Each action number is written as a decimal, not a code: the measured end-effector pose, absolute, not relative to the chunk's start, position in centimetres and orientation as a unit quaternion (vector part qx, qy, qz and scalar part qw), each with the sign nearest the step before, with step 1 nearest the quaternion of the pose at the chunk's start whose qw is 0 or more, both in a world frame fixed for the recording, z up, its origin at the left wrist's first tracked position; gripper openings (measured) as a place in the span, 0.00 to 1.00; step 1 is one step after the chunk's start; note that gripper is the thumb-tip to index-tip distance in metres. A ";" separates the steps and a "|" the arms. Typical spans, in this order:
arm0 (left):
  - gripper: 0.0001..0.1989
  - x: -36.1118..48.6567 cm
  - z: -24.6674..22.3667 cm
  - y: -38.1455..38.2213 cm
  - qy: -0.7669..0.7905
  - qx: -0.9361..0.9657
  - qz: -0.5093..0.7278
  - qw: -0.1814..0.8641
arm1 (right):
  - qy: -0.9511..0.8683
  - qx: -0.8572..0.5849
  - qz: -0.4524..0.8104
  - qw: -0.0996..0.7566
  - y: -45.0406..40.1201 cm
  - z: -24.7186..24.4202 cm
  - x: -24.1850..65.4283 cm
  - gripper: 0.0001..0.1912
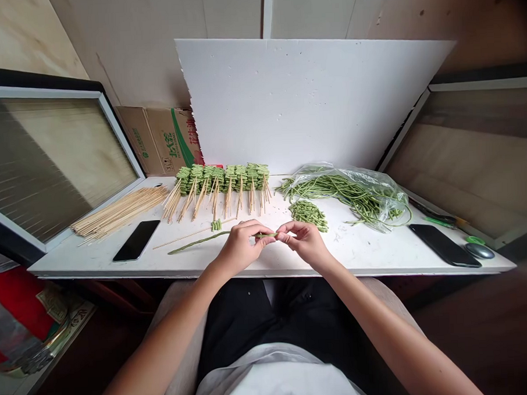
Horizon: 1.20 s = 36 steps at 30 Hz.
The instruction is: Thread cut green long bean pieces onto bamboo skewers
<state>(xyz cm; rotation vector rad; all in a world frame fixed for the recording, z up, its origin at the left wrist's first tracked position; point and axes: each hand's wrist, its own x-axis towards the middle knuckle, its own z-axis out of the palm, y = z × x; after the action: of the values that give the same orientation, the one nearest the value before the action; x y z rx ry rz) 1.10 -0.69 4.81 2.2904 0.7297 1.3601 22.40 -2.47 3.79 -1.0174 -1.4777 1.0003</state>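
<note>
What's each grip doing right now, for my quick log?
Left hand: closed, holding a long green bean.
Right hand: closed, pinching the same bean near its end.

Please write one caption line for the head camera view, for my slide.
The right hand and left hand pinch a yardlong bean over a white table, beside bamboo-skewered cut beans.

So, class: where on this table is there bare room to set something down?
Free white tabletop lies between the right hand and the rightmost phone, below the plastic bag of long beans. Crowded: the back row of skewered beans.
</note>
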 end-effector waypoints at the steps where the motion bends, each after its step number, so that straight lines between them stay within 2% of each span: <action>1: 0.06 1.2 4.7 -0.7 0.264 0.811 0.484 0.198 | -0.611 -0.427 0.417 0.520 -2.6 3.8 22.3 0.19; 5: 0.09 1.4 4.5 -0.8 0.278 0.799 0.483 0.227 | -0.593 -0.425 0.434 0.528 -2.8 3.9 22.0 0.17; 11: 0.10 1.6 4.6 -1.1 0.277 0.802 0.485 0.211 | -0.565 -0.415 0.480 0.527 -2.7 4.0 22.0 0.17; 21: 0.07 1.5 3.8 -0.4 0.248 0.808 0.473 0.248 | -0.559 -0.372 0.569 0.474 -2.5 3.4 22.4 0.09; 30: 0.08 1.7 4.1 -0.6 0.251 0.805 0.470 0.261 | -0.496 -0.335 0.653 0.464 -2.2 2.9 22.2 0.09; 36: 0.10 1.6 3.8 -0.3 0.226 0.801 0.460 0.309 | -0.463 -0.300 0.723 0.415 -2.0 2.0 22.4 0.14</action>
<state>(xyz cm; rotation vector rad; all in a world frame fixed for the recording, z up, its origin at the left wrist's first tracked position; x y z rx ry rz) 1.61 -0.27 3.83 2.1164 0.5983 1.2145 22.36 -2.02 2.05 -0.7544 -1.1644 1.8167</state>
